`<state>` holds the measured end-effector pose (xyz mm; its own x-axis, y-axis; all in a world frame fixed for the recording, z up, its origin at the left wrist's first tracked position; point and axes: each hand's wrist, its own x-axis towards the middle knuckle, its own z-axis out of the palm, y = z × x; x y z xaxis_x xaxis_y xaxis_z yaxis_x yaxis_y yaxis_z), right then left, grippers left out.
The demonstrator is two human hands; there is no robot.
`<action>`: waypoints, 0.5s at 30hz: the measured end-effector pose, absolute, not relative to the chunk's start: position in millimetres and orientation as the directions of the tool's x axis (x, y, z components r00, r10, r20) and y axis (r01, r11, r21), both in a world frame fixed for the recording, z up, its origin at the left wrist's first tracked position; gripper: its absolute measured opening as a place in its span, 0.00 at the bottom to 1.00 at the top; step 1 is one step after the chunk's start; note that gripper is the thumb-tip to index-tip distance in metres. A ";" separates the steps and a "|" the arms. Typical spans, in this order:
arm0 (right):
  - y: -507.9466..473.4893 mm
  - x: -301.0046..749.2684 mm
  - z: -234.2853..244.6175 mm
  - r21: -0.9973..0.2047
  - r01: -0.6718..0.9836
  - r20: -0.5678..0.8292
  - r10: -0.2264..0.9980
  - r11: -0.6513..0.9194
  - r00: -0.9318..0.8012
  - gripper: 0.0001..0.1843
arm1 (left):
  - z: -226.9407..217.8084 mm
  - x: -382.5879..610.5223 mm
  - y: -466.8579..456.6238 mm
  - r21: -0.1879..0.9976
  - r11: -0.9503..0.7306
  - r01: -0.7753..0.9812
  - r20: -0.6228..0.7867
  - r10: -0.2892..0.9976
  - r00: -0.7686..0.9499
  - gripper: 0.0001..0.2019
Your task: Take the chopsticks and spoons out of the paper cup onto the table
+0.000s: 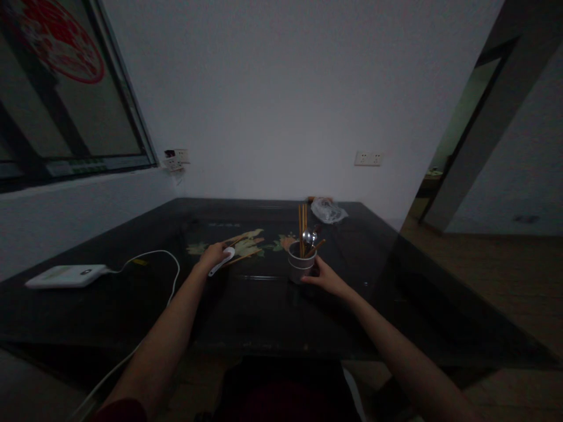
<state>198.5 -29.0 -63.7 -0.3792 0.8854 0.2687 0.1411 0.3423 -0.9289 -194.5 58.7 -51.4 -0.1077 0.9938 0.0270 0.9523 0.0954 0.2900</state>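
Note:
On the dark table, my left hand point(213, 257) has its fingers curled down at the near end of a thin wooden chopstick point(237, 240). A white soup spoon point(228, 253) lies against that hand, its handle slanting toward me. Another chopstick point(241, 258) rests just beyond the spoon. My right hand point(324, 276) grips the side of a grey cup point(301, 271), thumb in front and fingers partly hidden behind it. Standing in the cup are several upright wooden chopsticks point(302, 220) and shiny metal spoons point(309, 237); a shorter wooden piece point(319, 244) leans over its right rim.
A white power bank point(68, 276) with a white cable point(176, 269) lies at the left, the cable running past my left forearm. A crumpled clear plastic bag point(328, 211) is at the back of the table point(264, 316), near the wall. Printed flowers decorate the tabletop.

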 end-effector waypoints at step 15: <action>-27.0 198.9 -65.4 -0.931 0.151 0.256 0.887 0.334 -0.384 0.45 | -38.0 -195.5 53.1 0.326 -0.069 0.943 0.020 0.998 0.067 0.29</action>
